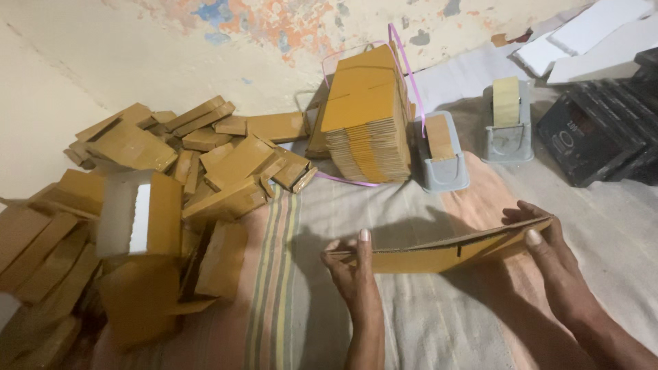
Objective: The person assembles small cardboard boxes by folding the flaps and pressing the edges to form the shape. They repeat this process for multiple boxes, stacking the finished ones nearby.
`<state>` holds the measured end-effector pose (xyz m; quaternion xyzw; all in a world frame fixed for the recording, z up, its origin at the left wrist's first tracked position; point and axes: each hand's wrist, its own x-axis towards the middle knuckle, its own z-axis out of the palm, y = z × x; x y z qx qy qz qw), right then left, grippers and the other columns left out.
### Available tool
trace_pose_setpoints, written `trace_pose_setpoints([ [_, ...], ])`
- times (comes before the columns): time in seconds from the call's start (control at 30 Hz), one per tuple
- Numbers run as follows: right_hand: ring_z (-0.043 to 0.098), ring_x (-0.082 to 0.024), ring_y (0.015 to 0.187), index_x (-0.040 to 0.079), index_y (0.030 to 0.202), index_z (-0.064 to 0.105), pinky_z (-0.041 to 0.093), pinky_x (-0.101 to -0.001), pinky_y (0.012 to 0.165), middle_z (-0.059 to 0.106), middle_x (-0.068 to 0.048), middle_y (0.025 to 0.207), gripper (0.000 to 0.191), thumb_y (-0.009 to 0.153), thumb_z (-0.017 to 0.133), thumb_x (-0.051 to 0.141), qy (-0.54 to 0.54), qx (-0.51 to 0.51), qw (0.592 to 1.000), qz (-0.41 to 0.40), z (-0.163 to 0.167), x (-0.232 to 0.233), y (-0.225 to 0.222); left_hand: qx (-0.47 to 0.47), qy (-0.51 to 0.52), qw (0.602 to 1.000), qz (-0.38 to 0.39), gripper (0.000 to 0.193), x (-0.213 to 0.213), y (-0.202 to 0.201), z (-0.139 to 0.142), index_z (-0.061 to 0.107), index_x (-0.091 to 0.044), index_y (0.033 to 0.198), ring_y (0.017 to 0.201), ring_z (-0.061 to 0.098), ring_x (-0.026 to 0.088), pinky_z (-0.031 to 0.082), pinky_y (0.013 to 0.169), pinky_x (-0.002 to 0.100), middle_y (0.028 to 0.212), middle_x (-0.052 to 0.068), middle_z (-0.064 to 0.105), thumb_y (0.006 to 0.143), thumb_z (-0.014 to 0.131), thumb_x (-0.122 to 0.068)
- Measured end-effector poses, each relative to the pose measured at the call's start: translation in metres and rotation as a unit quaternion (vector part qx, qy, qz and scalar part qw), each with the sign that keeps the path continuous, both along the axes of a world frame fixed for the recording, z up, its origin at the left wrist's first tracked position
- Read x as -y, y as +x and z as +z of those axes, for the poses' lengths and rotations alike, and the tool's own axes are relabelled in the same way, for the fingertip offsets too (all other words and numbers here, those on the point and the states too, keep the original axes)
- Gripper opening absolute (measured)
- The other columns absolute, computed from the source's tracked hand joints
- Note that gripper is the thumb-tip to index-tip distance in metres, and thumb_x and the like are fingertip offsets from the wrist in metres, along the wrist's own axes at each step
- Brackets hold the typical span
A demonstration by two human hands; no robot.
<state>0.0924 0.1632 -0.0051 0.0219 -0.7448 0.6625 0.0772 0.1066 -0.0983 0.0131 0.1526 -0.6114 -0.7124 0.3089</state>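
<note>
Low in the frame, the left hand [353, 270] and right hand [548, 250] pinch opposite ends of a flat cardboard blank [445, 252] above a striped cloth [274, 274]. Folded boxes [137, 199] heap at left; a peeling wall [240, 34] runs along the top.

Dim, warm light; soft shadows fall on the striped cloth [274, 274]. Left edge cartons blur; wide-angle bending at corners.

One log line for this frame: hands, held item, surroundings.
left hand grips flat cardboard blank | right hand grips other end | tied blank stack behind | folded boxes left | two tape dispensers
</note>
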Motion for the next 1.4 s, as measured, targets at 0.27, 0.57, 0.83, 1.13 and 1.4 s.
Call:
trace_pose_setpoints([
  [0.27,0.061,-0.036,0.123,0.003,0.150,0.042,0.050,-0.0524,0.103,0.060,-0.023,0.133,0.077,0.085,0.072,0.032,0.108,-0.086,0.984,-0.116,0.032,0.000,0.009,0.104,-0.103,0.989,0.012,0.072,-0.010,0.006,0.017,0.045,-0.007,0.131,0.106,0.066,0.026,0.056,0.090,0.040,0.116,0.018,0.062,0.078,0.083,-0.039],
  [0.57,0.073,-0.021,0.093,0.022,0.108,0.081,0.057,-0.0418,0.085,0.080,0.001,0.101,0.027,0.091,0.069,0.038,0.509,-0.122,0.852,0.009,0.096,0.002,-0.013,-0.047,-0.392,0.905,0.160,0.078,-0.020,0.007,0.002,0.041,-0.003,0.147,0.132,0.046,0.039,0.033,0.109,0.057,0.137,0.026,0.050,0.088,0.078,-0.038],
  [0.83,0.075,-0.023,0.079,0.020,0.102,0.084,0.060,-0.0366,0.077,0.082,-0.003,0.086,0.033,0.094,0.064,0.046,0.546,-0.023,0.837,0.025,0.110,0.002,-0.014,-0.084,-0.617,0.778,0.081,0.052,-0.025,0.020,-0.013,0.068,-0.015,0.139,0.153,0.034,0.036,0.004,0.126,0.071,0.156,0.015,0.053,0.104,0.052,-0.050],
  [1.13,0.076,-0.018,0.075,0.024,0.099,0.087,0.057,-0.0337,0.068,0.084,-0.002,0.090,0.036,0.094,0.065,0.052,0.585,0.103,0.794,0.130,0.119,0.003,-0.057,-0.111,-0.600,0.793,0.008,0.054,-0.012,0.035,-0.005,0.067,-0.014,0.139,0.156,0.029,0.041,0.003,0.125,0.072,0.160,0.018,0.047,0.098,0.065,-0.050],
  [1.4,0.077,-0.024,0.090,0.013,0.123,0.073,0.066,-0.0317,0.072,0.077,-0.011,0.121,0.040,0.094,0.064,0.040,0.520,-0.321,0.738,0.286,0.089,0.007,-0.099,-0.038,-0.553,0.832,0.008,0.063,-0.033,0.028,0.012,0.064,-0.007,0.110,0.152,0.020,0.045,-0.004,0.118,0.080,0.148,0.020,0.040,0.077,0.082,-0.058],
])
